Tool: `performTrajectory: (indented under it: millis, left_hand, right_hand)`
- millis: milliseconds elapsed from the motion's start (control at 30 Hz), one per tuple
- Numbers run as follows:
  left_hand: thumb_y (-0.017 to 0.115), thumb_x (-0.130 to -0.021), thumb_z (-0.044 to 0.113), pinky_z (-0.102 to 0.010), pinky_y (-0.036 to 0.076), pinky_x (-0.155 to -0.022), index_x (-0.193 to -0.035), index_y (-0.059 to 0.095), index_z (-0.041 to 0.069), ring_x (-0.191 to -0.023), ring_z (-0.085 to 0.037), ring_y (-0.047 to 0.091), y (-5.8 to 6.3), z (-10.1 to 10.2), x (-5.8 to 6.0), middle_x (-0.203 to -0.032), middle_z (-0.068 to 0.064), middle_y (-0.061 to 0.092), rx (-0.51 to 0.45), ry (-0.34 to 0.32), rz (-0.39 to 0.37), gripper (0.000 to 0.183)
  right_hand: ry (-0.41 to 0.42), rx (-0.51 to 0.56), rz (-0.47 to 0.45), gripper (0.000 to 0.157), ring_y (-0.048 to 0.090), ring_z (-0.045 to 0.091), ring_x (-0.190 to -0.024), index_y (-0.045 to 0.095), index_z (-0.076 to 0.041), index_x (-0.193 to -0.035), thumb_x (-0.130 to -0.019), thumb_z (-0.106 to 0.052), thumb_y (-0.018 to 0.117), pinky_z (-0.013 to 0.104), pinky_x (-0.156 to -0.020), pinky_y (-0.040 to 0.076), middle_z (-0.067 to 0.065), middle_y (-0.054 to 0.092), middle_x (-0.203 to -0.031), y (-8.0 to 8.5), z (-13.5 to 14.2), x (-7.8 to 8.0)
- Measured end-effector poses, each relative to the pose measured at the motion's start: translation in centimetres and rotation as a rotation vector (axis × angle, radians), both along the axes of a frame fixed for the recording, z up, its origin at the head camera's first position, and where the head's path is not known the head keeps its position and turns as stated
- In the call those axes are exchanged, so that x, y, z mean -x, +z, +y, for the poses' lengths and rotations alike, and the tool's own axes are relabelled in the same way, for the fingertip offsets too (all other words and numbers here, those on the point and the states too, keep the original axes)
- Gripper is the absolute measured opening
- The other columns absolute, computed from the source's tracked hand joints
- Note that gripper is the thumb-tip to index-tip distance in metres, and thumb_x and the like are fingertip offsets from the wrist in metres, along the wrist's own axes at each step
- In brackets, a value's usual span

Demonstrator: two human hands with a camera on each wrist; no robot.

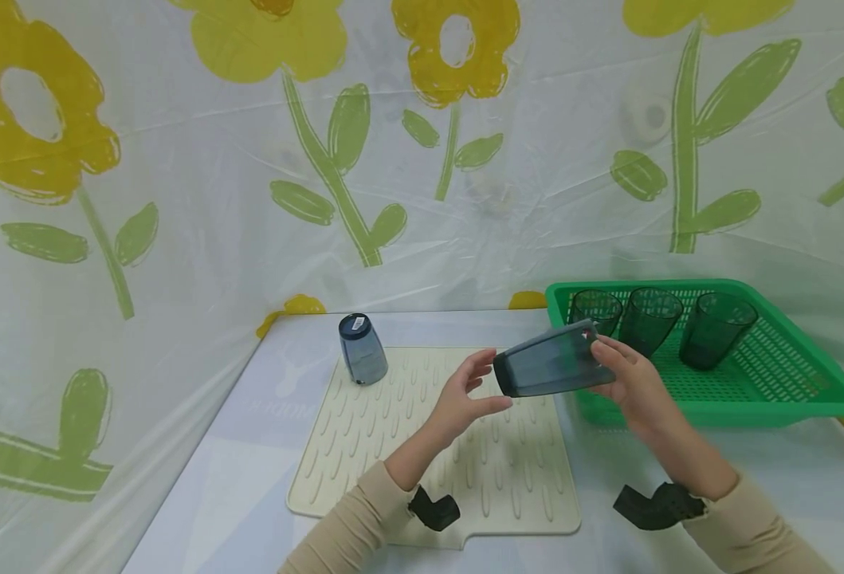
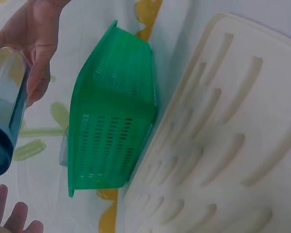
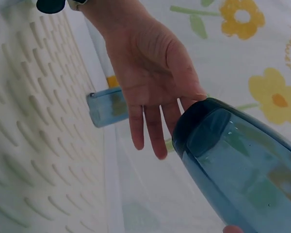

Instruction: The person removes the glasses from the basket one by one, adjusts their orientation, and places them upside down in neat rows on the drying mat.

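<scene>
blue-grey tumbler (image 1: 554, 363): held up off the white surface (image 1: 206, 470), tipped nearly onto its side, with its dark, thick base turned toward the left and its mouth toward the right; it was seen over the far right part of the mat (image 1: 493, 478) and in front of the near left part of the basket (image 1: 723, 413).

right hand (image 1: 633, 379): its grip was clamped on the tumbler near the mouth end, by which the weight was borne.

left hand (image 1: 461, 399): its grip was held apart, fingers and thumb spread to either side of the tumbler's base; whether the base was touched by the thumb could not be told.

standing tumbler (image 1: 364, 355): set upside down at the far left corner of the mat, a white label shown on its upturned base.

cream mat: laid flat on the surface before the person, marked all over with long, narrow ridges.

green basket: placed on the surface to the right of the mat, its walls pierced by slots.

basket tumblers (image 1: 716, 331): three were held inside, mouths up, along the far side.

sleeves (image 1: 357, 518): beige, with black wrist pieces (image 1: 433, 509) worn just beyond the cuffs.

curtain (image 1: 199, 239): white, printed with yellow flowers and green leaves, hung behind everything.
</scene>
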State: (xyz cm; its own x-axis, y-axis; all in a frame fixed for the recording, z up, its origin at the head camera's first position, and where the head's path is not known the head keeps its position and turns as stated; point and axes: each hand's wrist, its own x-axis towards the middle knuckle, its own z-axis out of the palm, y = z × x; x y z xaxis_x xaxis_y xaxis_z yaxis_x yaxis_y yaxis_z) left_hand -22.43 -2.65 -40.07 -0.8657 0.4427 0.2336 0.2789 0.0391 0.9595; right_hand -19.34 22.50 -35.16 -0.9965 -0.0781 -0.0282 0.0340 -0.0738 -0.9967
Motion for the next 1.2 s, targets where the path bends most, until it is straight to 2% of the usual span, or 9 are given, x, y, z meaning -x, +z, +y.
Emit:
performTrajectory:
  millis: [67,133,233,333,533,733,900,1033,1200]
  left_hand:
    - [0.071,-0.080,0.028,-0.038,0.032,-0.105,-0.139,0.037,0.013,-0.126,-0.024,0.040,0.0,0.1,-0.1,-0.138,-0.007,0.043,0.009,0.005,-0.007,0.070]
    - [0.071,-0.079,0.027,-0.035,0.033,-0.103,-0.139,0.038,0.016,-0.124,-0.022,0.041,0.0,0.3,-0.2,-0.136,-0.007,0.045,0.017,0.010,-0.014,0.069]
    - [0.071,-0.078,0.028,-0.034,0.033,-0.103,-0.138,0.037,0.016,-0.122,-0.021,0.043,0.0,0.5,-0.2,-0.132,-0.008,0.047,0.008,0.002,-0.019,0.070]
    - [0.072,-0.078,0.028,-0.036,0.033,-0.103,-0.138,0.037,0.014,-0.120,-0.021,0.043,0.0,0.7,-0.3,-0.131,-0.010,0.048,-0.015,-0.007,-0.034,0.071]
    - [0.073,-0.078,0.022,-0.041,0.035,-0.102,-0.137,0.035,0.008,-0.120,-0.025,0.045,0.1,1.2,-0.4,-0.129,-0.014,0.049,-0.065,-0.002,-0.054,0.072]
    - [0.073,-0.078,0.019,-0.039,0.038,-0.100,-0.137,0.035,0.008,-0.120,-0.026,0.046,0.3,1.4,-0.6,-0.130,-0.014,0.048,-0.085,0.003,-0.099,0.071]
    - [0.074,-0.076,0.013,-0.036,0.040,-0.099,-0.134,0.039,0.009,-0.120,-0.024,0.046,0.4,1.2,-0.4,-0.129,-0.013,0.050,-0.097,0.014,-0.099,0.069]
    - [0.075,-0.074,0.010,-0.037,0.040,-0.098,-0.133,0.042,0.009,-0.120,-0.024,0.047,0.5,0.8,-0.2,-0.127,-0.013,0.052,-0.105,0.024,-0.095,0.068]
    - [0.076,-0.072,0.012,-0.042,0.037,-0.101,-0.133,0.042,0.009,-0.121,-0.026,0.046,0.7,0.4,0.0,-0.127,-0.013,0.052,-0.089,0.019,-0.090,0.070]
  right_hand:
    - [-0.002,0.025,-0.006,0.073,0.059,-0.003,-0.089,0.012,0.001,-0.145,-0.092,-0.035,0.048,0.018,-0.076,0.049,-0.015,0.051,-0.104,-0.2,-0.1,0.0]
    - [-0.004,0.048,-0.005,0.060,0.060,-0.001,-0.088,0.027,-0.007,-0.141,-0.092,-0.035,0.048,0.019,-0.076,0.049,-0.016,0.054,-0.102,-0.4,-0.4,0.0]
    - [-0.003,0.070,0.006,0.032,0.060,0.001,-0.089,0.047,-0.021,-0.122,-0.092,-0.034,0.048,0.021,-0.076,0.049,-0.015,0.058,-0.099,-0.7,-0.7,0.0]
    - [0.016,0.110,0.007,0.017,0.059,0.002,-0.093,0.054,-0.030,-0.109,-0.094,-0.033,0.046,0.023,-0.077,0.050,-0.014,0.060,-0.100,-0.9,-0.9,-0.1]
    - [0.043,0.189,-0.007,0.021,0.058,0.004,-0.096,0.049,-0.027,-0.116,-0.096,-0.033,0.043,0.026,-0.078,0.051,-0.013,0.060,-0.104,-1.0,-1.4,-0.4]
    - [0.062,0.208,-0.002,0.025,0.061,0.006,-0.095,0.045,-0.026,-0.120,-0.097,-0.033,0.039,0.027,-0.078,0.051,-0.010,0.060,-0.105,-1.1,-1.6,-0.6]
    - [0.134,0.213,0.012,0.024,0.060,0.007,-0.097,0.048,-0.027,-0.119,-0.098,-0.030,0.038,0.028,-0.080,0.051,-0.009,0.060,-0.108,-1.0,-1.4,-0.4]
    - [0.223,0.126,0.028,0.032,0.055,0.007,-0.104,0.040,-0.023,-0.130,-0.099,-0.029,0.034,0.030,-0.085,0.049,-0.009,0.057,-0.115,-0.9,-0.9,0.0]
    - [0.286,-0.035,-0.005,0.056,0.051,0.003,-0.107,0.017,-0.008,-0.143,-0.098,-0.035,0.034,0.030,-0.088,0.044,-0.011,0.053,-0.116,-0.7,-0.1,0.4]
